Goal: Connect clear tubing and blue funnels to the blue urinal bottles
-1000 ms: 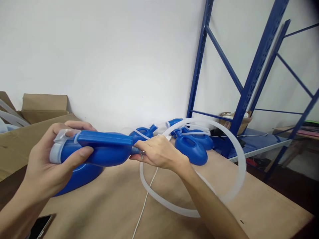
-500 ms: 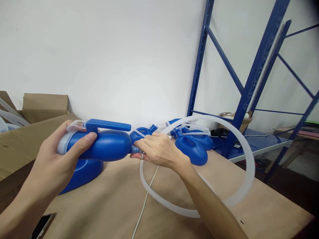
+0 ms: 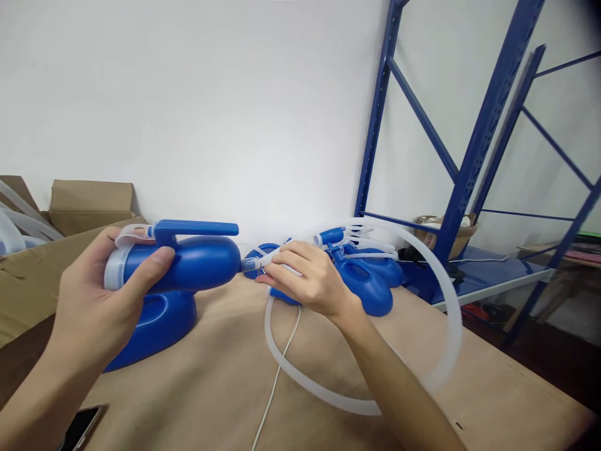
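My left hand (image 3: 96,288) is wrapped round a blue plastic funnel-like piece (image 3: 206,263) with a straight handle on top and a whitish cap at its near-left end. From its right tip sticks a short clear connector (image 3: 250,265). Just right of that, my right hand (image 3: 312,279) pinches the end of a translucent ribbed hose (image 3: 451,307); the fingers partly hide the joint, so I cannot tell how far the hose sits on the connector. The hose loops behind and below my right forearm. A blue jug-shaped bottle (image 3: 164,329) rests on the table beneath my left hand.
More blue bottles (image 3: 369,291) with hoses lie at the back of the brown table (image 3: 225,369). A white cord (image 3: 275,385) crosses it. A phone (image 3: 81,427) is at the lower left, beside a cardboard box (image 3: 66,263) of hoses. Blue metal shelving (image 3: 488,131) stands right.
My right hand has shifted slightly right, and the clear connector and hose end show more now. The blue piece has moved a little left and up. The hose loop has swung slightly left.
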Demonstrator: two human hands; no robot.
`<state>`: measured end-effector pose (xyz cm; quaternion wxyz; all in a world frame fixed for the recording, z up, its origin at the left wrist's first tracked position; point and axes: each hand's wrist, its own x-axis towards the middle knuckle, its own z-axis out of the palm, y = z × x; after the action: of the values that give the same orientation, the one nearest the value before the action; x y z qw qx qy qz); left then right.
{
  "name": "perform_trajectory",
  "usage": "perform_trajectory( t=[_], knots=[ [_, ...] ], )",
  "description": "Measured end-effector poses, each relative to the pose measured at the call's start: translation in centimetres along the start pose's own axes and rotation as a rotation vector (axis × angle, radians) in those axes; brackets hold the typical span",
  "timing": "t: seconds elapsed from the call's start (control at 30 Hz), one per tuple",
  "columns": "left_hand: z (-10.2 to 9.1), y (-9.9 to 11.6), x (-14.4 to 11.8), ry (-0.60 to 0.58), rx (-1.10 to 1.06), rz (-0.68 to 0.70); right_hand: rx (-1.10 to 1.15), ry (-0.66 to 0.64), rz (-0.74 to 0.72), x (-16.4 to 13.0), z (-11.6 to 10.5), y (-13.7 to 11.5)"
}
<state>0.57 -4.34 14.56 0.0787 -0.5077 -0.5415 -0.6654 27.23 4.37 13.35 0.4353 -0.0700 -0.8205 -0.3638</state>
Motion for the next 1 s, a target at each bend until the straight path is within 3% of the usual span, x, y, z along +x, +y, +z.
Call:
perform_trajectory(
  t=[0.07,0.17,0.33,0.43,0.5,0.57,0.77,1.0],
  knots=[
    [-0.1,0.1,0.0,-0.007,0.001,-0.015,0.021,-0.017,0.048,-0.1,0.2,-0.1],
    [-0.2,0.2,0.0,0.012,0.006,-0.031,0.178,-0.088,0.262,0.0,0.0,-0.3],
    [-0.2,0.1,-0.1,0.067,0.001,-0.044,0.907,-0.389,0.684,0.4,0.7,-0.7],
    [-0.2,0.0,-0.1,0.058,-0.018,-0.030,1.327,-0.379,0.809,0.4,2.0,-0.9],
    [-0.1,0.0,-0.1,0.052,-0.022,-0.019,1.441,-0.358,0.819,0.3,2.8,-1.0],
    [-0.1,0.1,-0.2,0.045,-0.022,-0.014,1.429,-0.317,0.799,0.1,3.2,-1.1],
    [-0.2,0.1,-0.2,0.034,-0.024,-0.012,1.104,-0.250,0.657,-0.1,3.0,-1.4],
    [-0.1,-0.5,-0.1,0.055,-0.015,-0.027,1.139,-0.229,0.641,-0.3,3.6,-1.3]
  ],
)
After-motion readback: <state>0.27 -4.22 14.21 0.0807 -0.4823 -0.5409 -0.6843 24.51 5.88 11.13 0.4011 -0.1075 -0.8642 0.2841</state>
